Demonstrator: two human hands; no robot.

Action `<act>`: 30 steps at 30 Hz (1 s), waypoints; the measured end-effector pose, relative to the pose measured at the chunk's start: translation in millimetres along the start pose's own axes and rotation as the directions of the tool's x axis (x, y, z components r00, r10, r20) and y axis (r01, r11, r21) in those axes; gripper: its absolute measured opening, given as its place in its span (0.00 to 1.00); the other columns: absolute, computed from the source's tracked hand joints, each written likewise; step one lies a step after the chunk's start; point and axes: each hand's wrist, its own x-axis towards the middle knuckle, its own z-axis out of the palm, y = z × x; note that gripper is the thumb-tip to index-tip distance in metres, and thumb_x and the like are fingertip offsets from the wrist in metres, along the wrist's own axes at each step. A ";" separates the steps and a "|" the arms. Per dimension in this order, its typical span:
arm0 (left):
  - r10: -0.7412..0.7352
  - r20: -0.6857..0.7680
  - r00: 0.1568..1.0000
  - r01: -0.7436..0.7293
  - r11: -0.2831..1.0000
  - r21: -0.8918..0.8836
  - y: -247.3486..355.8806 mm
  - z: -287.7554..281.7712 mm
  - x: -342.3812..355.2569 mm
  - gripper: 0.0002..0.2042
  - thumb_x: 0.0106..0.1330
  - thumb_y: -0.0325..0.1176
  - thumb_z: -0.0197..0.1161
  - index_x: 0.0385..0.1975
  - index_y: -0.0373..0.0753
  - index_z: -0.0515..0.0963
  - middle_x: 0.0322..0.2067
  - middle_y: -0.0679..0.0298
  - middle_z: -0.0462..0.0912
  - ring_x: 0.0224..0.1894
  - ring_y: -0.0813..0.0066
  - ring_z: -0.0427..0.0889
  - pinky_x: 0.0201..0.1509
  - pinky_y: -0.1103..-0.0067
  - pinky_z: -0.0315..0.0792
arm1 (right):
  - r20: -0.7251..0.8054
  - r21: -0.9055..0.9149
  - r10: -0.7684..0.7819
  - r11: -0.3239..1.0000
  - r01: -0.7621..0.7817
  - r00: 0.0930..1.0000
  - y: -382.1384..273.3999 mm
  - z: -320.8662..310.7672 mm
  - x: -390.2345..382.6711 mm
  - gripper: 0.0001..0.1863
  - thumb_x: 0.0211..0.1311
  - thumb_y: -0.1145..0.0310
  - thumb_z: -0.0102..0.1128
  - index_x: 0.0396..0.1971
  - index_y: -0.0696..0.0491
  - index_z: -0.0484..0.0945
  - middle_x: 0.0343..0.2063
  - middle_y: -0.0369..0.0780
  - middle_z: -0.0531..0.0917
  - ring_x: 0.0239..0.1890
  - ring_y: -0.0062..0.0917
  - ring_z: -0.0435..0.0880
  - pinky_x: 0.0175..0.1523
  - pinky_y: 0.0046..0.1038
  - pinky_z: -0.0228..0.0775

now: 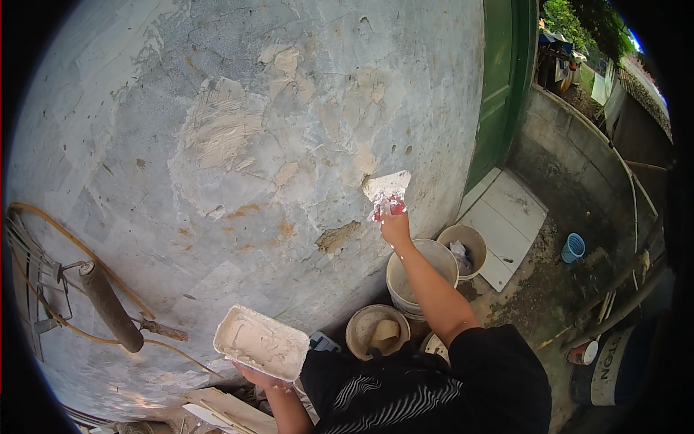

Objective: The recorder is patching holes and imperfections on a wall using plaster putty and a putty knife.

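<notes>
Scraper (389, 186) is clamped in the right hand (394, 224); the left hand (259, 376) grips a tub (301, 356).

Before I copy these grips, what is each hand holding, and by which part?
The right hand grips a putty knife by its red handle; the left hand holds a tray of beige paste from underneath.

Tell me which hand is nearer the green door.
Right. The right hand, gripping the putty knife, is left of the green door; the left hand, supporting the tub, is lower and much farther left.
</notes>
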 end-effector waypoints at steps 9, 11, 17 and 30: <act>-0.028 0.024 0.999 0.030 0.998 -0.048 2.1 -2.1 -2.0 0.29 0.64 0.59 0.36 0.60 0.47 0.60 0.56 0.62 0.66 0.54 0.55 0.69 0.55 0.58 0.67 | 0.081 -0.077 0.009 0.997 -0.003 0.997 -11.3 -7.9 -4.3 0.10 0.59 0.68 0.54 0.27 0.61 0.75 0.20 0.40 0.78 0.22 0.22 0.74 0.29 0.30 0.65; -0.017 0.036 0.999 0.018 0.999 -0.041 3.2 -4.5 -2.3 0.30 0.64 0.59 0.36 0.60 0.47 0.60 0.57 0.62 0.66 0.55 0.55 0.69 0.55 0.58 0.66 | 0.086 0.025 -0.012 1.000 0.010 0.996 -12.3 -6.0 -1.1 0.10 0.59 0.69 0.54 0.27 0.61 0.75 0.20 0.40 0.78 0.23 0.22 0.75 0.29 0.30 0.65; -0.052 0.017 0.998 0.054 0.995 -0.080 0.0 -0.9 -0.6 0.29 0.64 0.58 0.36 0.59 0.47 0.60 0.56 0.62 0.66 0.54 0.55 0.69 0.55 0.58 0.66 | 0.079 -0.085 -0.059 0.994 0.066 0.995 -14.4 -7.0 0.1 0.08 0.59 0.71 0.52 0.27 0.61 0.74 0.18 0.38 0.77 0.21 0.21 0.73 0.29 0.28 0.65; 0.015 -0.015 1.000 -0.016 0.998 -0.054 3.4 2.5 -1.9 0.28 0.64 0.57 0.36 0.58 0.46 0.61 0.56 0.62 0.67 0.54 0.56 0.70 0.55 0.59 0.67 | -0.233 0.121 -0.071 0.987 0.101 0.970 -41.5 7.2 -1.9 0.09 0.53 0.70 0.58 0.28 0.61 0.74 0.22 0.45 0.78 0.25 0.30 0.77 0.33 0.31 0.67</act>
